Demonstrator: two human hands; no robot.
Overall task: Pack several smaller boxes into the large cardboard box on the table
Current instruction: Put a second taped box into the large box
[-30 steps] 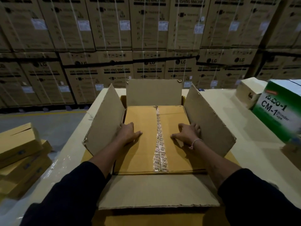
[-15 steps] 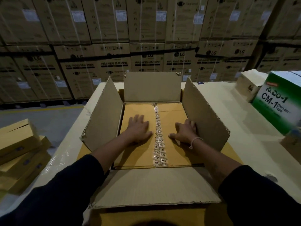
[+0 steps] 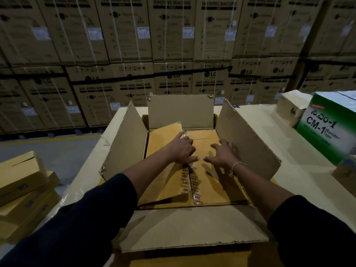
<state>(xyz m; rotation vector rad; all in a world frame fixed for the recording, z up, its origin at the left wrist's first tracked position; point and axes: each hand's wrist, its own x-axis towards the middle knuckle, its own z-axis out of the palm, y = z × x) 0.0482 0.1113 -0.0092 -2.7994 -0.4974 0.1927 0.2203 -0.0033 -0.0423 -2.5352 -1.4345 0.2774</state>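
Note:
The large cardboard box [image 3: 248, 139] stands on the table with its four outer flaps spread open. Inside lies a yellow-brown surface made of two flaps [image 3: 212, 182] with a strip of printed tape along the middle seam. My left hand [image 3: 181, 149] grips the left flap [image 3: 161, 139] at the seam, and that flap is tilted up, its far corner raised. My right hand [image 3: 221, 155] rests with spread fingers on the right flap, which lies flat. What lies under the flaps is hidden.
Several flat yellow boxes [image 3: 25, 189] are stacked low at the left beside the table [image 3: 308, 180]. A green and white CM-1 tape carton [image 3: 327, 128] and a small beige box [image 3: 290, 108] stand at the right. Strapped washing-machine cartons [image 3: 173, 45] wall off the back.
Both hands slid from the sides toward the taped seam. The seam has split, and my left hand has lifted the left flap up from flat.

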